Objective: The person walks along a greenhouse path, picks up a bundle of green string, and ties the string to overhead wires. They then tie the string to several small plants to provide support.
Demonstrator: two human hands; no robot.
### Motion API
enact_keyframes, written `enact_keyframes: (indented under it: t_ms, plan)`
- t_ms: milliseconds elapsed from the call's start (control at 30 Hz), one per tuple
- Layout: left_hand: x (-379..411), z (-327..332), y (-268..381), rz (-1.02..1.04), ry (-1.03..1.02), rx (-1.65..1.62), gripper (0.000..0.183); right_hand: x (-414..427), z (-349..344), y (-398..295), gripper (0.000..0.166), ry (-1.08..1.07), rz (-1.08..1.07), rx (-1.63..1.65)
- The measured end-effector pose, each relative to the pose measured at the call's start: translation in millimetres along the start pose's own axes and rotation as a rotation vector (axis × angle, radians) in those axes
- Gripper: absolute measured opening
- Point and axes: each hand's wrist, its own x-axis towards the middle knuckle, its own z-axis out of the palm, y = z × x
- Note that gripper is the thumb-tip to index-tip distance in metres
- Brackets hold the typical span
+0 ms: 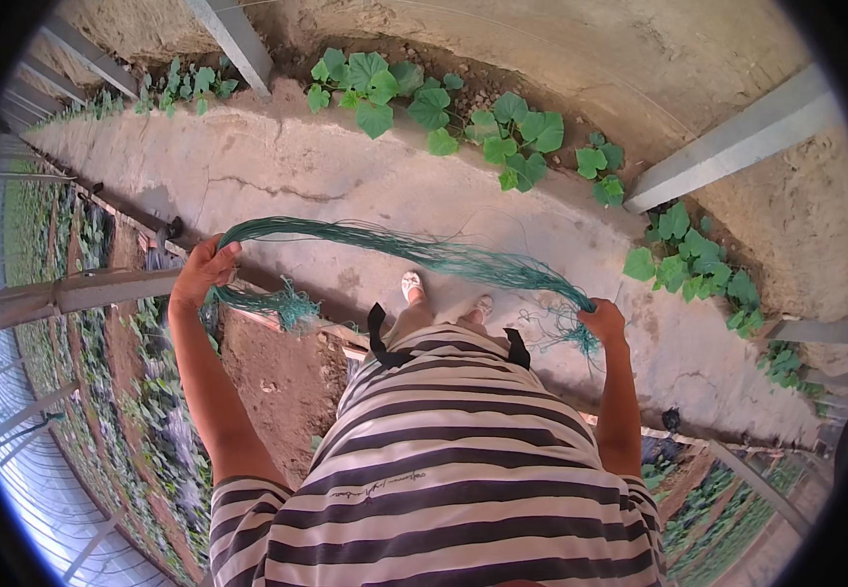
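A long bundle of thin green twine (395, 248) stretches between my two hands, loose and slightly bowed across the space above my feet. My left hand (207, 270) is closed round the bundle near one end, and a frayed tail of it hangs below that hand. At the other side my right hand (603, 321) grips the strands near their other end, where loose, tangled ends dangle beside the fingers. Between the hands the strands spread apart a little, with a few stray ones sticking out.
I stand on a cracked concrete path (306, 172). Leafy green vine plants (501, 136) grow along its far edge by an earthen wall (578, 44). Concrete posts (739, 136) rise there. A grey beam (101, 293) is close to my left hand, and planted rows (152, 396) lie behind.
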Motion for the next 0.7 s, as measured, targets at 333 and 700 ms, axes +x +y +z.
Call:
enact_keyframes:
  t_ms: [333, 700]
  plan:
    - [-52.1, 39.3, -149.4, -0.187, 0.134, -0.074, 0.017, 78.5, 0.8, -77.7, 0.027, 0.229, -0.674, -0.095]
    - [-33.5, 178.1, -248.6, 0.024, 0.227, 0.091, 0.022, 155.0, -99.8, -160.3, 0.028, 0.084, -0.581, -0.249]
